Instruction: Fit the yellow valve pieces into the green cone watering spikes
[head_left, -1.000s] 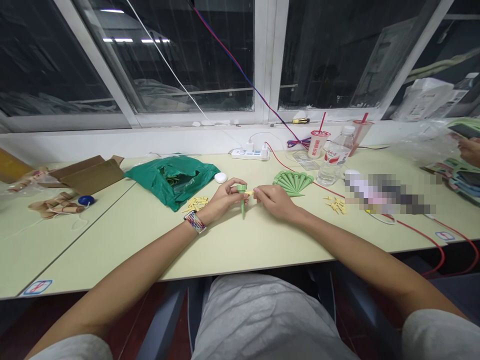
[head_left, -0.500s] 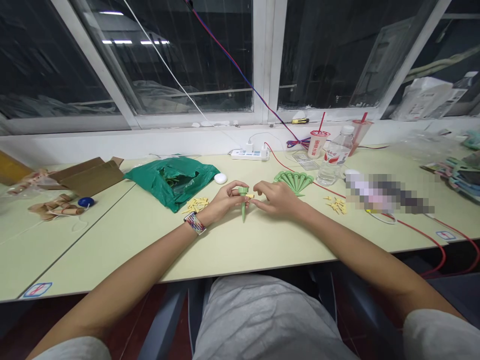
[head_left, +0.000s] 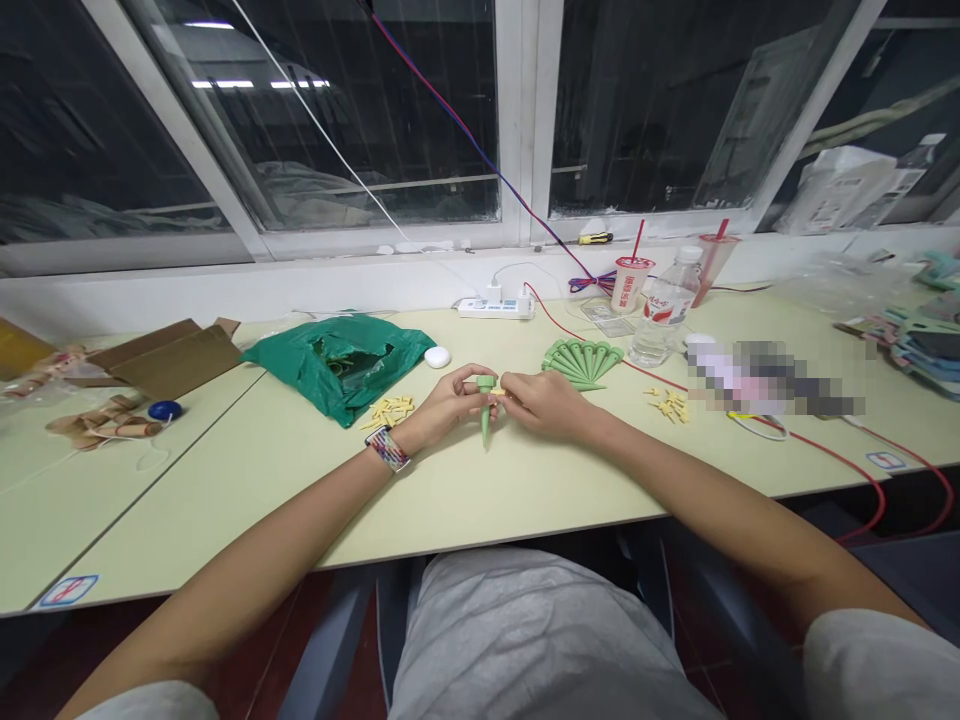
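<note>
My left hand is closed around a green plastic spike, its wide capped end up and its point down above the table. Against the spike's side, my right hand pinches a small yellow piece, mostly covered by the fingers. Beyond my right hand lies a fan of several green spikes. Close to my left wrist is a pile of small yellow pieces. A second group of yellow pieces lies to the right of my right forearm.
A torn green plastic bag and a white round object lie at the left. Behind stand a power strip, a water bottle and a drink cup. A red cable runs across the right side.
My right hand's fingers have closed in on the yellow piece at the spike's side. The left hand keeps its hold on the spike. The view has shifted slightly.
</note>
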